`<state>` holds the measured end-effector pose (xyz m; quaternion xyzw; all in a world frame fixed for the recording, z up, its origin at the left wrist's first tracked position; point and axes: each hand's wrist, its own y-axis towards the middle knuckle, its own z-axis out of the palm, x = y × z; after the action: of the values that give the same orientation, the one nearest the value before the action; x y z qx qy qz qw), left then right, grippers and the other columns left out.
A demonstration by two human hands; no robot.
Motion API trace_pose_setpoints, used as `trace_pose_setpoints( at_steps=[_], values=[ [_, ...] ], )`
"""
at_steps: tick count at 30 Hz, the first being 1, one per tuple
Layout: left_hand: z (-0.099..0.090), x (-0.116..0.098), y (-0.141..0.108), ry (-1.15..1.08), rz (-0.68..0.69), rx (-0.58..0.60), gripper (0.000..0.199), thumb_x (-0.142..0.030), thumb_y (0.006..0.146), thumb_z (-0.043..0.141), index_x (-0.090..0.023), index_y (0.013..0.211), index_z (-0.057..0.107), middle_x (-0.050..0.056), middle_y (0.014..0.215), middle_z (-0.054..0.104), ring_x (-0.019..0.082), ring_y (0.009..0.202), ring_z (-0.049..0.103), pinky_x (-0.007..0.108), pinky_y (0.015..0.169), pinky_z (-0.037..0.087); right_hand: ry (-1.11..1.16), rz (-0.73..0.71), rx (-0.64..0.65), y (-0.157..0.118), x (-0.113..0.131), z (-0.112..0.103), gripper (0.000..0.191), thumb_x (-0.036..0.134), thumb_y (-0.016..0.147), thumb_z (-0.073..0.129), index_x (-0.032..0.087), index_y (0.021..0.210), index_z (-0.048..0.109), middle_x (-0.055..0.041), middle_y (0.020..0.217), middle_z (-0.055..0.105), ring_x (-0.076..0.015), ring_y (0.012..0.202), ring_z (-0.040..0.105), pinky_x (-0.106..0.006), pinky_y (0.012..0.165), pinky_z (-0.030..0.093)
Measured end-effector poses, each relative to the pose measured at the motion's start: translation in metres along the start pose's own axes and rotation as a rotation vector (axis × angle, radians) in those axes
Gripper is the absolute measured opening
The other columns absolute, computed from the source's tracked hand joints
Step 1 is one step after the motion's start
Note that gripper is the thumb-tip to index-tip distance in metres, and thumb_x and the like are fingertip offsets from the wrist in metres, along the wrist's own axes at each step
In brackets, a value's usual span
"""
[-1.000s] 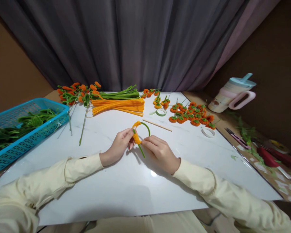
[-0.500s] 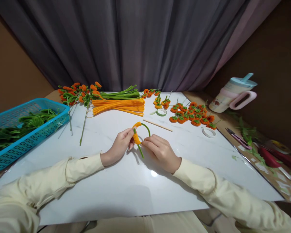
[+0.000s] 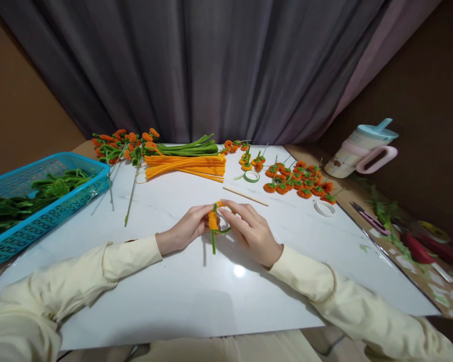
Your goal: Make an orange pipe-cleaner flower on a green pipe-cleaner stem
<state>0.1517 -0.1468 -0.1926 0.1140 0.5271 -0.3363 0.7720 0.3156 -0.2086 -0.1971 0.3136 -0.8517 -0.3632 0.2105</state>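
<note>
Over the middle of the white tabletop (image 3: 162, 296), my left hand (image 3: 184, 230) pinches a small orange and green pipe-cleaner piece (image 3: 213, 221). An orange coil wraps part of a green pipe cleaner, whose straight end (image 3: 213, 244) hangs down while another stretch bends toward the right. From the other side my right hand (image 3: 254, 234) grips the piece near its orange top, index finger and thumb on it. Its other fingers are loosely bent, and part of the piece is hidden behind them. Beyond both hands lies a thin wooden stick (image 3: 245, 196).
Orange pipe cleaners (image 3: 184, 167) and green ones (image 3: 189, 147) lie at the back. Finished orange flowers (image 3: 305, 181) sit right of them, beside tape rolls (image 3: 251, 176). A blue basket (image 3: 60, 201) holds green leaves at left. A tumbler (image 3: 362, 148) and pliers (image 3: 370, 218) are at right.
The piece has turned, its straight green end now pointing down and the green loop dropping lower. My right fingers have moved up from the piece's lower side to its orange top.
</note>
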Motion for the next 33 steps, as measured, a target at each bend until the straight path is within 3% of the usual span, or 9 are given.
trace_pose_setpoints(
  at_steps=[3,8,16,23,33],
  values=[
    [0.002,0.002,0.000,0.027,-0.066,0.061,0.034,-0.043,0.071,0.068,-0.011,0.070,0.057,0.000,0.061,0.054,0.010,0.058,0.050,0.021,0.059,0.043,-0.064,-0.068,0.037,-0.001,-0.003,0.002,0.033,0.006,0.087,0.043,0.016,0.118,0.049,-0.0135,0.115,0.060,-0.0218,0.093,0.054,-0.037,0.077,0.050],
    [0.001,0.004,0.001,0.051,-0.147,0.085,0.045,-0.057,0.075,0.059,-0.013,0.071,0.054,-0.001,0.062,0.052,0.010,0.058,0.050,0.023,0.060,0.043,-0.079,-0.061,0.045,-0.003,-0.007,0.005,0.020,0.008,0.087,0.046,0.013,0.105,0.054,-0.0117,0.099,0.064,-0.0208,0.084,0.053,-0.034,0.071,0.048],
    [-0.007,0.008,-0.002,0.259,-0.052,0.214,0.035,-0.046,0.082,0.058,-0.013,0.072,0.052,-0.001,0.065,0.050,0.009,0.059,0.045,0.022,0.058,0.036,-0.057,-0.069,0.021,-0.008,-0.008,0.006,0.012,0.007,0.086,0.049,0.012,0.096,0.055,-0.0114,0.090,0.063,-0.0186,0.077,0.050,-0.031,0.066,0.045],
    [-0.008,0.003,-0.003,0.316,-0.012,0.282,0.029,-0.041,0.085,0.056,-0.012,0.084,0.058,0.004,0.080,0.060,0.012,0.075,0.054,0.025,0.073,0.040,-0.028,-0.049,0.004,-0.008,-0.010,0.005,0.012,0.010,0.089,0.045,0.015,0.094,0.055,-0.0102,0.090,0.063,-0.0169,0.076,0.050,-0.030,0.066,0.044],
    [-0.007,0.000,-0.002,0.156,-0.095,0.342,0.031,-0.042,0.081,0.061,-0.012,0.085,0.057,0.007,0.079,0.065,0.016,0.075,0.061,0.027,0.074,0.044,-0.056,-0.102,-0.034,-0.008,-0.009,0.002,0.012,0.008,0.088,0.046,0.015,0.093,0.055,-0.0121,0.091,0.064,-0.0166,0.074,0.051,-0.030,0.064,0.044]
  ],
)
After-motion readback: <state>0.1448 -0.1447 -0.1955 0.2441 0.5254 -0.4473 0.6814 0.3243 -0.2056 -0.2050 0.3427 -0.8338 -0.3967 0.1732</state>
